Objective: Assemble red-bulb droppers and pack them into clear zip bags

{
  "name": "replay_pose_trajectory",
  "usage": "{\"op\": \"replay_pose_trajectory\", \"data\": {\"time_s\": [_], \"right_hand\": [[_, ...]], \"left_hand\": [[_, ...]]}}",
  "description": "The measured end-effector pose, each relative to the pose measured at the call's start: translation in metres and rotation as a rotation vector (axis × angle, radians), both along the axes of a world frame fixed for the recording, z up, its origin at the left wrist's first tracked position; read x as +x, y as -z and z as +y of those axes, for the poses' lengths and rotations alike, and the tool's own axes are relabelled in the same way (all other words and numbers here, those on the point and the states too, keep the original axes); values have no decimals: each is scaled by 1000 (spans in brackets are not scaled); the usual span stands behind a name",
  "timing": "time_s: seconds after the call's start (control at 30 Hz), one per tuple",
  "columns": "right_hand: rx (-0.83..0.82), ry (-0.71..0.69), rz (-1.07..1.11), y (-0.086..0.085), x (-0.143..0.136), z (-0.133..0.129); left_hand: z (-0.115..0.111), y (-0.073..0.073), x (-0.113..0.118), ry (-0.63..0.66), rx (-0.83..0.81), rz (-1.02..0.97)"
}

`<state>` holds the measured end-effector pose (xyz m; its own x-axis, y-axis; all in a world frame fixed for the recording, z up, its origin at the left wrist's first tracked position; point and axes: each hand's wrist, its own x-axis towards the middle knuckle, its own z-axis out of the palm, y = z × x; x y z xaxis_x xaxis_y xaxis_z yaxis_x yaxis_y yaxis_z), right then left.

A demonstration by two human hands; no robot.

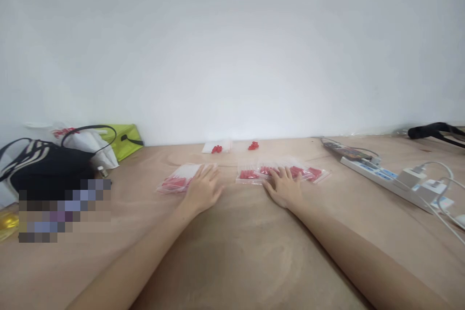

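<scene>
My left hand point(204, 188) lies palm down with its fingers stretched over the right side of a stack of clear zip bags point(175, 181), which show red at their lower end. On the right, my right hand point(285, 188) rests flat with fingers spread on a row of overlapping clear bags point(249, 175) holding small red pieces. Part of that row is hidden under the fingers. Behind the hands, a small heap of red pieces point(217, 148) lies at a flat clear bag point(209, 146). A second red heap point(253, 146) sits to its right on the wooden table point(232, 261).
At the left stand a black bag point(47, 167), a white bag point(103, 150) and a lime-green bag point(125, 143), with a small bottle point(102, 171) in front. A white power strip point(378, 174) with plugged chargers, cables and a phone point(347, 150) lies right. A black object point(432, 131) is far right.
</scene>
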<state>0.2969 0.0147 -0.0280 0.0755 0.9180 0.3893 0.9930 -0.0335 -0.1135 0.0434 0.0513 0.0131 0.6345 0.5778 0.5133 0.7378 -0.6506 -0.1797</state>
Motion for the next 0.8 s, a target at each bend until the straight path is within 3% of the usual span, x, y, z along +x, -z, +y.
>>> {"op": "replay_pose_trajectory", "data": {"time_s": [0.1, 0.17, 0.27, 0.37, 0.57, 0.67, 0.8], "right_hand": [[85, -47, -29, 0, 0, -1], [130, -67, -39, 1, 0, -3], [167, -79, -45, 0, 0, -7], [217, -117, -40, -1, 2, -14], [307, -483, 10, -6, 0, -31], [365, -614, -6, -6, -7, -30], [446, -682, -65, -4, -19, -20]], "left_hand": [[6, 6, -32, -42, 11, -35], [11, 11, -37, -48, -33, -89], [12, 18, -23, -37, -59, -208], [2, 24, 7, 68, -106, -271], [-26, 36, 67, 311, -239, -288], [-31, 33, 70, 332, -277, -325], [-38, 27, 43, 223, -286, -363]]}}
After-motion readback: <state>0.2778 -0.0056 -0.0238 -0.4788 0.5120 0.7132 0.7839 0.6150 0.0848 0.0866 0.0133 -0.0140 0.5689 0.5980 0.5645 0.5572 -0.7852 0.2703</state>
